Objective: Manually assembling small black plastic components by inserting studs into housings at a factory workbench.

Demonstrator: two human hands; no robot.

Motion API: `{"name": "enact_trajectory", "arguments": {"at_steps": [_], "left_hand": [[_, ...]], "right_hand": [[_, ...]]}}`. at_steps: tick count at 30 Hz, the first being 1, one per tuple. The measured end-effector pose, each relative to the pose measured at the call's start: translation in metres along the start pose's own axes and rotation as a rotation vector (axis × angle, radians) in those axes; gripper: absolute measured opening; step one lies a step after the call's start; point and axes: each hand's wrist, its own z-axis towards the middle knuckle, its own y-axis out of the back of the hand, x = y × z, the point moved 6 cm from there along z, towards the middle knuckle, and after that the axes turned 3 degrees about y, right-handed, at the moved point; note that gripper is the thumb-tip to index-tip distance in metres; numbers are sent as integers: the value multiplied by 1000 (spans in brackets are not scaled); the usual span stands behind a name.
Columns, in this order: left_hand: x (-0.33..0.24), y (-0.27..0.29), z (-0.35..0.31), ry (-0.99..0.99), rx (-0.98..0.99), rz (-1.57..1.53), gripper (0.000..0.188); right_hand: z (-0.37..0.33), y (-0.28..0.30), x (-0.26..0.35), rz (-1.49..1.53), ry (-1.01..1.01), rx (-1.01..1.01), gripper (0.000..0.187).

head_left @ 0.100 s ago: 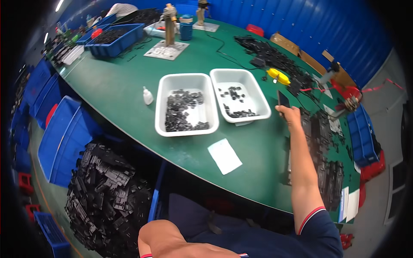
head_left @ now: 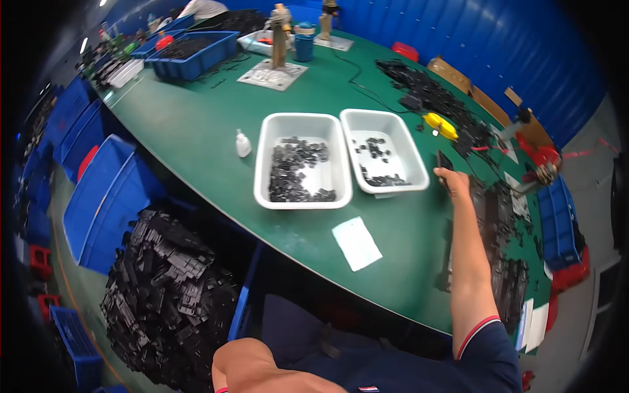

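Observation:
My right hand (head_left: 454,181) reaches over the right part of the green table, just right of the white tray. Its fingers are closed on a flat, dark rectangular piece (head_left: 444,160), seen nearly edge-on; its exact kind does not show. Of my left side only a bent arm (head_left: 246,360) appears at the lower edge, and that hand is out of the picture. Two white trays stand side by side: the left tray (head_left: 265,157) has many small black parts (head_left: 288,173), the right tray (head_left: 419,157) fewer. Rows of black plastic pieces (head_left: 488,209) lie beside my right forearm.
A white sheet (head_left: 357,243) lies before the trays, a small white bottle (head_left: 243,145) left of them. Behind my hand are a yellow object (head_left: 440,126), cables and heaped black parts (head_left: 426,92). A large pile of black pieces (head_left: 170,295) sits below the table's left edge.
The whole view has shifted, so the table and trays appear farther right. The dark piece in my right hand has tilted from showing its flat face to nearly edge-on.

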Motion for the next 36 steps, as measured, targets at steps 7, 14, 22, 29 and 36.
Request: {"name": "enact_trajectory", "arguments": {"at_steps": [7,14,22,29,36], "left_hand": [[-10,48,-71,379,178,225,22],[-101,70,-190,717,-1053,1297,17],[-294,108,-343,353,-1866,1984,40],[-353,203,-389,1260,-1804,2191,67],[-359,224,-375,1407,-1402,2203,65]], "right_hand": [[48,9,-15,-739,81,-108,78],[136,27,-91,-942,53,20,93],[139,37,-28,-656,473,-196,48],[-17,1,66,-139,505,39,33],[-167,-91,143,-75,567,199,23]]}}
